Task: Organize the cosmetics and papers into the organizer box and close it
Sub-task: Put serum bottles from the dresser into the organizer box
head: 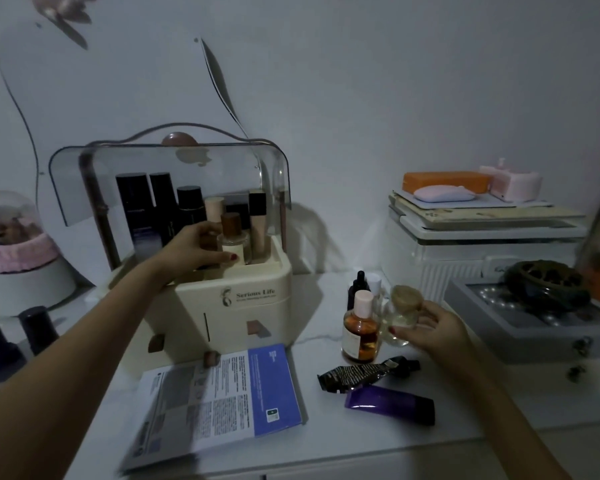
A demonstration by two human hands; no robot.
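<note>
In the organizer box (257, 271), brown-capped bottle (232, 239) against left hand (191, 247).

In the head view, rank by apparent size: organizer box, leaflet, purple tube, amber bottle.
1. Organizer box, largest.
2. Leaflet, though nearness to the camera inflates it.
3. and 4. Purple tube and amber bottle look alike; unranked.

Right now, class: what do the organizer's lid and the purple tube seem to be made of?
organizer lid: probably clear, smoke-tinted hard plastic; the bottles show through it and it reflects glossily. purple tube: likely soft glossy plastic, with a bright highlight and a flattened end.
</note>
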